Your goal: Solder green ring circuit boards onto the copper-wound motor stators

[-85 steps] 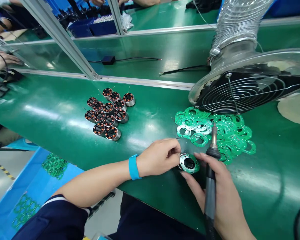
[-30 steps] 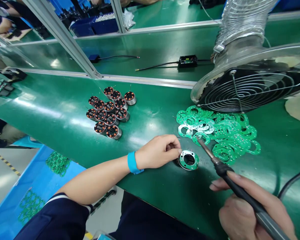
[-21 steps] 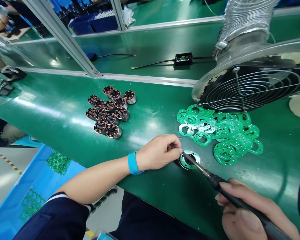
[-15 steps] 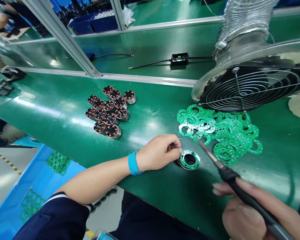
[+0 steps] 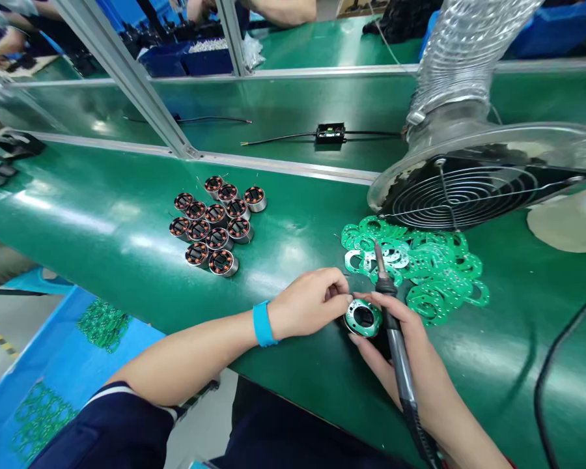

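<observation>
A green ring-shaped circuit board (image 5: 355,321) sits on top of a round metal motor part standing on the bench; most of that part is hidden. My left hand (image 5: 317,301), fingers curled and thumb pinched in, is at the board's left edge. What lies in the pinch, if anything, is too small to make out. My right hand (image 5: 415,352) grips a soldering iron (image 5: 398,352), its tip pointing away over the loose boards. The thumb and fingertips of that hand also reach around the right side of the motor part.
Loose ring boards (image 5: 434,260) lie in a pile under a fume extractor fan (image 5: 463,192). Several motor stators (image 5: 217,218) with copper windings stand at left. A blue tray (image 5: 141,339) holds more boards. A black cable (image 5: 542,384) hangs at right. Other people's arms (image 5: 283,10) show beyond the frame.
My right hand has moved left with the soldering iron and now touches the motor part. The iron has swung more upright. My left hand stays at the board, which looks slightly turned.
</observation>
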